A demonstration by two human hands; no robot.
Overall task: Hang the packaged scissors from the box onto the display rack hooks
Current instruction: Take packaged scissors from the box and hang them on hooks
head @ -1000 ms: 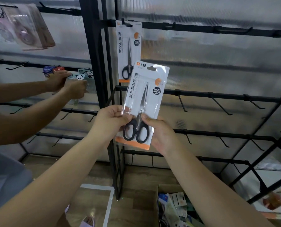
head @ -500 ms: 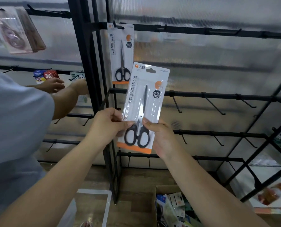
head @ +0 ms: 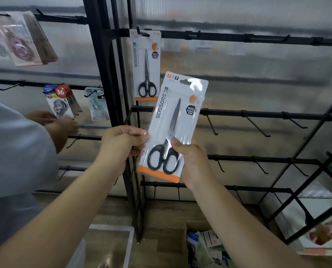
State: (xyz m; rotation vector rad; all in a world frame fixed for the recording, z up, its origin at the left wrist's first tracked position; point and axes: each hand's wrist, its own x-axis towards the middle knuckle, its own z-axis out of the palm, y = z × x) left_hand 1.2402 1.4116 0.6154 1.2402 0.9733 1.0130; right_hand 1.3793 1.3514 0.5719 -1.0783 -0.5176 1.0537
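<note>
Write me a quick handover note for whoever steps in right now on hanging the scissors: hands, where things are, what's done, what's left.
Left hand: pinches the left edge of the scissors pack.
Right hand: grips the pack's lower right, thumb on the front.
The pack is tilted, in front of the rack, on no hook; its hang hole is at the top.
Done: one hung scissors pack on the top rail's leftmost hook.
Left: hang the held pack on a hook, perhaps the next top-rail hook; more goods lie in the box on the floor, contents unclear.
A second person works at the left rack.

"SCISSORS" down the scissors pack [head: 173, 124] I hold, "SCISSORS" on the hung pack [head: 145, 64], "36" and "PET" on tape packs [head: 59, 101]
</note>
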